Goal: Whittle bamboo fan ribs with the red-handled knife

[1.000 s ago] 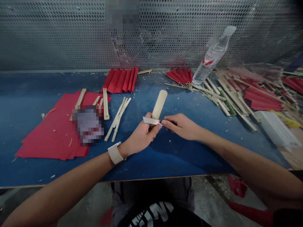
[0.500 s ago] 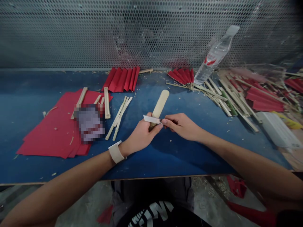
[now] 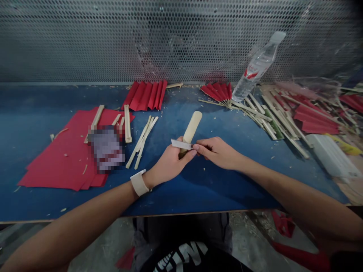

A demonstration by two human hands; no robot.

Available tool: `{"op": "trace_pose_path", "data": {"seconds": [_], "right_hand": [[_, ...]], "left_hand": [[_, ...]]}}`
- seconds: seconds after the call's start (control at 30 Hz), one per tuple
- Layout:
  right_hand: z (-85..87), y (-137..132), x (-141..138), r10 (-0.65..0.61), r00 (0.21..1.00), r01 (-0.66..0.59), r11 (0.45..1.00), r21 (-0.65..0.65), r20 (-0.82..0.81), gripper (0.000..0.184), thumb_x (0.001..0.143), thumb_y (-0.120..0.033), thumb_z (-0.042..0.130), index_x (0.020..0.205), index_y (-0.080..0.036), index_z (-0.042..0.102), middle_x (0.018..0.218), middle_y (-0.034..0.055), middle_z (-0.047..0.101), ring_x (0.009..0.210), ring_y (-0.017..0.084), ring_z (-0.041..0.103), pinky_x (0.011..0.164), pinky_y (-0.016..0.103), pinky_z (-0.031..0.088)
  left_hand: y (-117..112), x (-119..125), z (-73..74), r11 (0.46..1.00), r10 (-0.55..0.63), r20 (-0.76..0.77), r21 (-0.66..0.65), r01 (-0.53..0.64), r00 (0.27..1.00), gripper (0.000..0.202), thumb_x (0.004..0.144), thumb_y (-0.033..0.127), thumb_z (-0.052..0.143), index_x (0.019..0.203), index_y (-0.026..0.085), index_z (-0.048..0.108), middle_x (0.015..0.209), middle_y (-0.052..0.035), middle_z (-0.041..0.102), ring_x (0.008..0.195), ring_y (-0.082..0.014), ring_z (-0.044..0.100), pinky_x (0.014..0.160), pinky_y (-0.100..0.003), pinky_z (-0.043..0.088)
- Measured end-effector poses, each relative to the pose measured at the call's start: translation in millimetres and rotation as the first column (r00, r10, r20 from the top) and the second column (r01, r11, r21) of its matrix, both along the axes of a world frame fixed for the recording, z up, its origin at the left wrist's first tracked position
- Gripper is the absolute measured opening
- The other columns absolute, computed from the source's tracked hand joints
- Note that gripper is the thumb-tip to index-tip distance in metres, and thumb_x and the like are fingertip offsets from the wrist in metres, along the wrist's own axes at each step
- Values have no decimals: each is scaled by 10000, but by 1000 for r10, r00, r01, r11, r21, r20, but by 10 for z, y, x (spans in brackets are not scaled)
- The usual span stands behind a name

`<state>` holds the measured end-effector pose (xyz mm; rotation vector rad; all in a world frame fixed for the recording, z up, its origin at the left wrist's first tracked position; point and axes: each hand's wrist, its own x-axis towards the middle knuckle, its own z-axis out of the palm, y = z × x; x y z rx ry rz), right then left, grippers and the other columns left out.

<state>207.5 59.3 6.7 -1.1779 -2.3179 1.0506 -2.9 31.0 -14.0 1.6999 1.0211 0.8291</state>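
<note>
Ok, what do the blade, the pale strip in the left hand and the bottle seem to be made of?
Blade: likely metal, smooth, judging by its grey sheen and thin, straight outline.
Pale strip: probably bamboo or wood, bare and matte; its cream colour leaves open which.
Bottle: apparently clear plastic, glossy, being see-through with bright highlights.

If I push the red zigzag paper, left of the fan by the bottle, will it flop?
Probably a bit. The pleated paper looks thin, so it should be light and bend easily. Its creases may keep each fold straight. Pushed sideways, it would likely squash, since its folds stand partly open.
</note>
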Motion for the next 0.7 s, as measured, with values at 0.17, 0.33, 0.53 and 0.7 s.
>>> {"op": "trace_pose_path", "data": {"seconds": [0.17,0.33,0.53,0.7], "right_hand": [[-4,-12,-8,-12,1000,12,1000,6,11,508,1069,-547,400,729,-204,558,602,-20,544,553,110,497,585,282,312],[-9,-20,-16,-37,999,37,999,-1,-4,519,1065,-568,402,766,-195,601,600,-17,566,546,110,505,588,284,323],[-5,-19,-25,-53,997,49,997,-67,-64,524,1053,-586,435,747,-196,605,590,-18,568,536,109,509,577,278,354],[-30,-37,-36,-71,992,64,995,-75,-103,512,1052,-591,455,744,-202,583,584,-29,552,520,103,483,558,275,339]], "left_hand": [[5,-7,-10,1000,8,-9,-6,-8,1000,258,1027,430,585,910,208,529,636,51,460,609,-128,499,581,-270,420],[18,-7,-14,1000,1,-4,27,-1,1000,211,1040,405,564,960,209,570,625,52,461,610,-133,512,587,-268,426],[2,-9,12,996,42,-31,78,-40,999,224,1023,404,578,915,214,528,607,57,466,600,-134,499,580,-268,406],[-11,2,32,993,68,-23,98,-65,997,205,1024,391,577,924,216,540,592,67,462,624,-142,530,612,-266,423]]}}
